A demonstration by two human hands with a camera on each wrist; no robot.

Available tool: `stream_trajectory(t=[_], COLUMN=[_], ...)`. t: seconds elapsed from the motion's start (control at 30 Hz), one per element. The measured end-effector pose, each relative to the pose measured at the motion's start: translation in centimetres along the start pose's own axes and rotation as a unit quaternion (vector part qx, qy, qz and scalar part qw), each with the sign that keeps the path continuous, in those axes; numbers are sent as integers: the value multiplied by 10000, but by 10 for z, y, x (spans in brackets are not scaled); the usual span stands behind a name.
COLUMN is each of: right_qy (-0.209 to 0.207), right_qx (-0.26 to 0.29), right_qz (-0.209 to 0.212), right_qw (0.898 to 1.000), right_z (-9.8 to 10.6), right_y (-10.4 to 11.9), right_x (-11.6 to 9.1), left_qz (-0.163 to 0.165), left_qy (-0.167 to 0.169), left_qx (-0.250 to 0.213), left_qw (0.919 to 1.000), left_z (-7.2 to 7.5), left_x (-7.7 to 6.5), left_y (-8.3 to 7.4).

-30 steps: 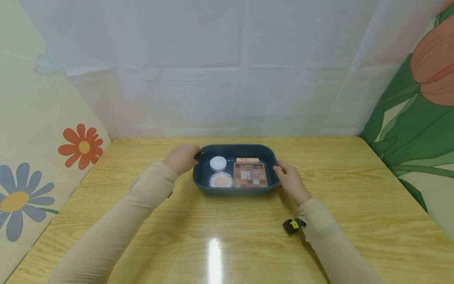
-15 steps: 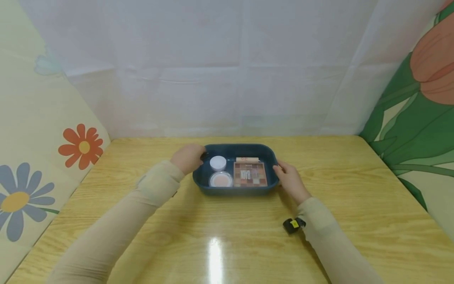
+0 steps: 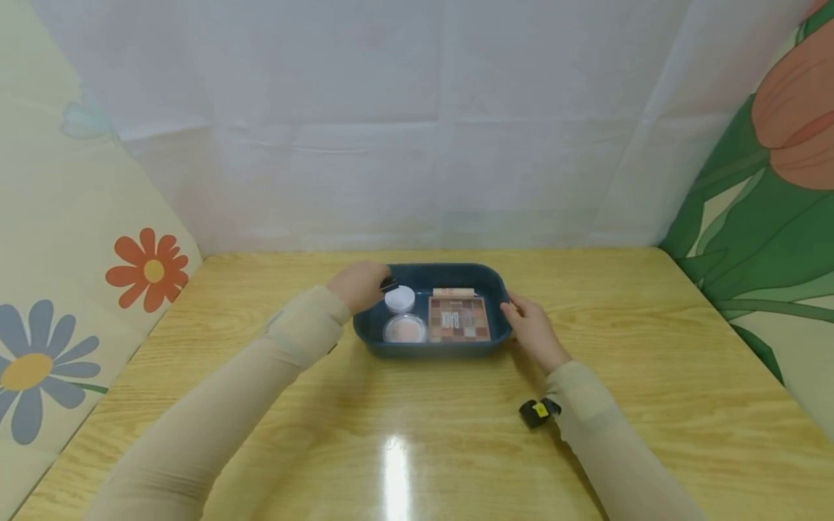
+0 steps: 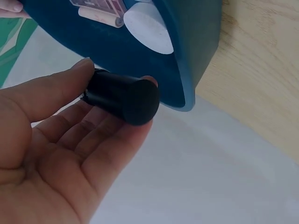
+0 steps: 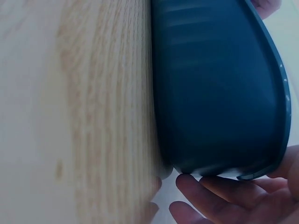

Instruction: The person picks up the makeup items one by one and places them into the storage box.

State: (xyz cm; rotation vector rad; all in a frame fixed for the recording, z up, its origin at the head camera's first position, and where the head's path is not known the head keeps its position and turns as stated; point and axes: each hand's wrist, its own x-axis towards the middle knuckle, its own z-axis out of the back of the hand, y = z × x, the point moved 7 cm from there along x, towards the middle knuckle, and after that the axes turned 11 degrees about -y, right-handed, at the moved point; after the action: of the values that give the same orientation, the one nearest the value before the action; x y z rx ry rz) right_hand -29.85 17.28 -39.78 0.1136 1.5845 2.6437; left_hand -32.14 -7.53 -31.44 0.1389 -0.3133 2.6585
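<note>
My left hand (image 3: 358, 286) pinches a short black lipstick (image 4: 124, 95) between thumb and fingers. It hangs over the left end of a dark blue tray (image 3: 443, 351), close above a round white jar (image 3: 399, 299). In the left wrist view the lipstick's flat round end faces the camera, and a thin shiny band shows at its other end. At the tray's right end my right hand (image 3: 536, 331) grips the wall, thumb at the rim and fingers (image 5: 219, 200) against the outside. Inside lie a clear-lidded compact (image 3: 405, 330), a brown eyeshadow palette (image 3: 458, 320) and a pale tube (image 3: 454, 293).
The tray sits on a wood-grain table (image 3: 417, 405) towards its back edge. A white cloth (image 3: 391, 145) hangs behind the table, with flower-printed panels on both sides. A black wrist camera (image 3: 536, 414) sticks out from the right sleeve.
My left hand has moved right with the lipstick, from the tray's left rim to over the white jar. The right hand and the tray stay in place.
</note>
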Motion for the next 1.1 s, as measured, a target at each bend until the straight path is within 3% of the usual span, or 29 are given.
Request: stream_trajectory(t=[0.4,0.73,1.1], right_qy=[-7,43,49], right_qx=[12,60,143], right_qz=[65,50,-13], right_qw=[10000,10000,9999], right_z=[1,0,0], right_y=[2,1,0], right_x=[-1,0,0], left_qz=[252,-38,-123], left_qy=[607,795,1034], left_qx=[-439,-255,132], left_qw=[9969,9965,9945], left_z=[-6,-18,-27], left_x=[18,30,45], left_y=[-1,-6,-21])
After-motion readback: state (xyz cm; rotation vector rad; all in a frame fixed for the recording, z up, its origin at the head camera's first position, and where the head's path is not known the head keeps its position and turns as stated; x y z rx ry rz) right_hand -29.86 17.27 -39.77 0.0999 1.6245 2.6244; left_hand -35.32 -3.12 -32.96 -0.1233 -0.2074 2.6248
